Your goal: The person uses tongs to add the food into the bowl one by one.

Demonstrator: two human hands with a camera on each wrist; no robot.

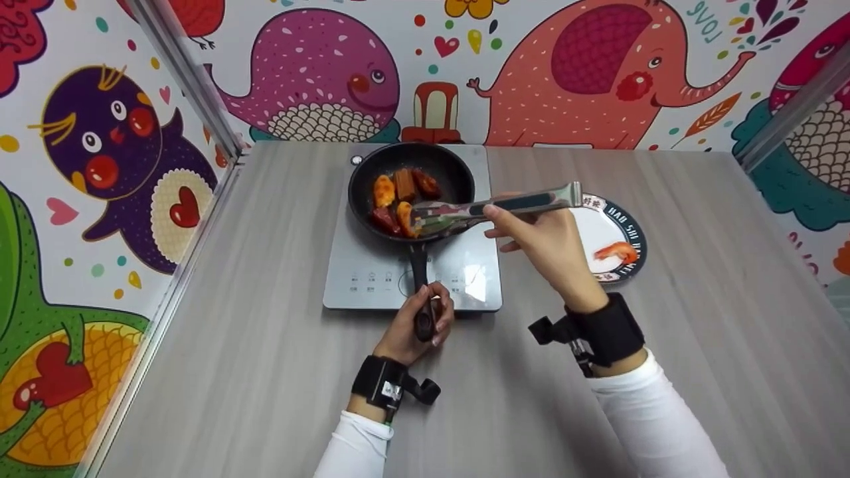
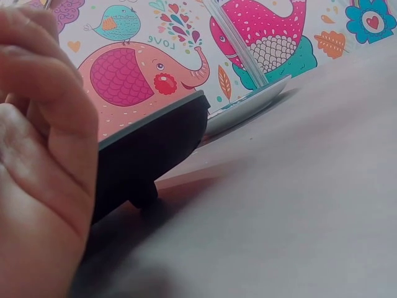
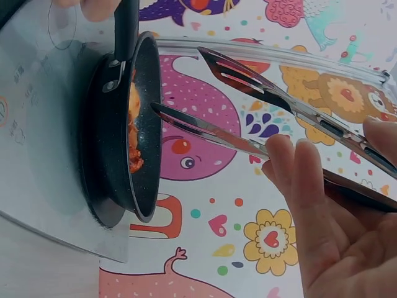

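My left hand [image 1: 402, 330] grips the handle [image 1: 420, 262] of a black frying pan [image 1: 458, 169]. The pan sits on a silver induction cooker [image 1: 345, 272]. In it lie several food pieces, among them an orange-yellow piece [image 1: 384, 191], a ridged brown piece [image 1: 404, 184] and a dark red piece [image 1: 386, 221]. My right hand [image 1: 554, 249] holds metal food tongs [image 1: 524, 202] from the right, their tips over the pan. The right wrist view shows the two arms of the tongs [image 3: 310, 118] spread, nothing between the tips. The left wrist view shows curled fingers [image 2: 68, 124] at its left edge.
Right of the cooker stands a white plate [image 1: 584, 232] with a dark lettered rim, partly behind my right hand. A cooked shrimp [image 1: 619, 252] lies on it. Cartoon-printed panels [image 1: 451, 66] stand behind and left of the grey wood-look table [image 1: 265, 318].
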